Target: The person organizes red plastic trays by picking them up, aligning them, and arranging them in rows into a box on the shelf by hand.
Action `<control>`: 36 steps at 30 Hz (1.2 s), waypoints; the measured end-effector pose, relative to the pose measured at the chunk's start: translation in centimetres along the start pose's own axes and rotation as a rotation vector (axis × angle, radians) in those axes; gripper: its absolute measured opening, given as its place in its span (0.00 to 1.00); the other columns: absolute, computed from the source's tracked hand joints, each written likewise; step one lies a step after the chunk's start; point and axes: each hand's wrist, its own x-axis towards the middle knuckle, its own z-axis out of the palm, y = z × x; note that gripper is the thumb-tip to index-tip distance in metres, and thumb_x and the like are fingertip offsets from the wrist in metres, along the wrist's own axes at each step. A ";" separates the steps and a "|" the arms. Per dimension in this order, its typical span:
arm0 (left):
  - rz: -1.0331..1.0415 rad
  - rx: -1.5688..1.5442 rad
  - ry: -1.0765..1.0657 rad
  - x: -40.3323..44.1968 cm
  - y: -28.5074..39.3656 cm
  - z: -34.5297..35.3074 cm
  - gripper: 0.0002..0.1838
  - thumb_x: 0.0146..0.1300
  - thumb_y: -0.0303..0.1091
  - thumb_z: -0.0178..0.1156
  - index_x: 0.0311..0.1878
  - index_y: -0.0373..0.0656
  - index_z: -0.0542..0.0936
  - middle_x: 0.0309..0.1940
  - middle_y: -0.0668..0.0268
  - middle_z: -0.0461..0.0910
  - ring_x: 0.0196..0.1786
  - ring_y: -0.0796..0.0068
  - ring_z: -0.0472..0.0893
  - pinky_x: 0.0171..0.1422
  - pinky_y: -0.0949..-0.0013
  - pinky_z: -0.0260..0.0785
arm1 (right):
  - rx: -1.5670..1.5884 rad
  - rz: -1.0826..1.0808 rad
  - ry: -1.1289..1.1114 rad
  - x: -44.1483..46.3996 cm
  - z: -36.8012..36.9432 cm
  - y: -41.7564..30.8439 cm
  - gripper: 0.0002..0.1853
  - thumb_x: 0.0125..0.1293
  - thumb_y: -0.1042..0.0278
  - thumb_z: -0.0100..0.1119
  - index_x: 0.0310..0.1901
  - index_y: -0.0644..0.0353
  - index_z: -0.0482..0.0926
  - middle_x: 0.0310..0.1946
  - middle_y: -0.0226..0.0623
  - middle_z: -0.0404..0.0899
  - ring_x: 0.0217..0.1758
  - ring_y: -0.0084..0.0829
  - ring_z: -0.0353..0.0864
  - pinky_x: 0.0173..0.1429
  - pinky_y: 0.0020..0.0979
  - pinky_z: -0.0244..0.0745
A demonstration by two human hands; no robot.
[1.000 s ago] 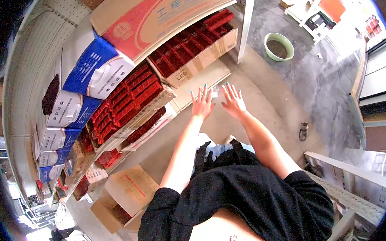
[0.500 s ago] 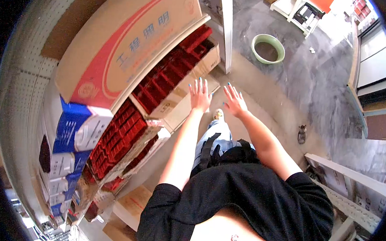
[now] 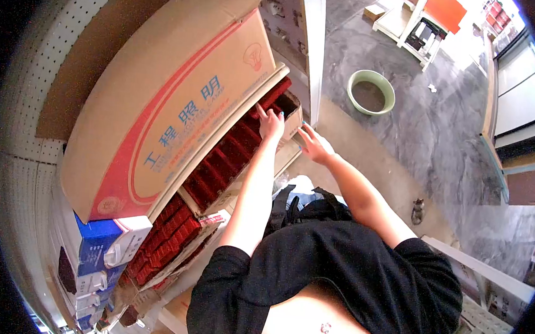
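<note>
My left hand [image 3: 271,124] is over the open carton of dark red packs [image 3: 222,158] on the shelf. Its index finger points up toward the shelf edge [image 3: 221,124], and the fingers are apart with nothing seen in them. Just off the carton's right end [image 3: 293,114] is my right hand [image 3: 317,148]. Its fingers stretch toward that cardboard wall and are open. I cannot tell whether they touch it. A large brown carton [image 3: 155,99] with a red stripe and blue lettering stands on the shelf above.
Blue and white boxes [image 3: 100,248] line the shelf at left, beside more red packs [image 3: 165,234]. A white post [image 3: 312,53] rises at the shelf end. On the grey floor stand a green tub [image 3: 371,92] and a cat [image 3: 418,211]. A white rack [image 3: 481,272] is at right.
Both hands were held out flat side by side over the floor. The left has moved to the open carton and the right has come near its end. My view has shifted toward the shelf.
</note>
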 end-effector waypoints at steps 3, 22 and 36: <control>0.075 0.112 0.044 2.4 -2.4 2.2 0.21 0.61 0.40 0.54 0.43 0.25 0.71 0.59 0.44 0.59 0.60 0.50 0.66 0.62 0.56 0.61 | -0.002 0.011 -0.030 -0.7 -0.9 0.1 0.35 0.54 0.63 0.60 0.64 0.55 0.58 0.64 0.49 0.56 0.58 0.51 0.68 0.58 0.42 0.69; 0.031 -0.027 0.435 -25.9 -3.2 -7.9 0.14 0.57 0.21 0.51 0.47 0.33 0.70 0.53 0.52 0.66 0.56 0.52 0.68 0.60 0.58 0.64 | -0.201 -0.290 -0.010 -11.4 2.0 -12.3 0.43 0.50 0.67 0.59 0.68 0.56 0.49 0.68 0.45 0.48 0.73 0.43 0.43 0.72 0.49 0.39; -0.137 0.039 0.439 -41.9 -17.9 -17.6 0.14 0.48 0.16 0.50 0.41 0.33 0.73 0.50 0.55 0.69 0.55 0.54 0.69 0.59 0.61 0.64 | -0.045 -0.637 -0.078 -16.2 11.2 -28.5 0.45 0.45 0.70 0.64 0.67 0.55 0.52 0.67 0.47 0.47 0.72 0.45 0.44 0.72 0.52 0.41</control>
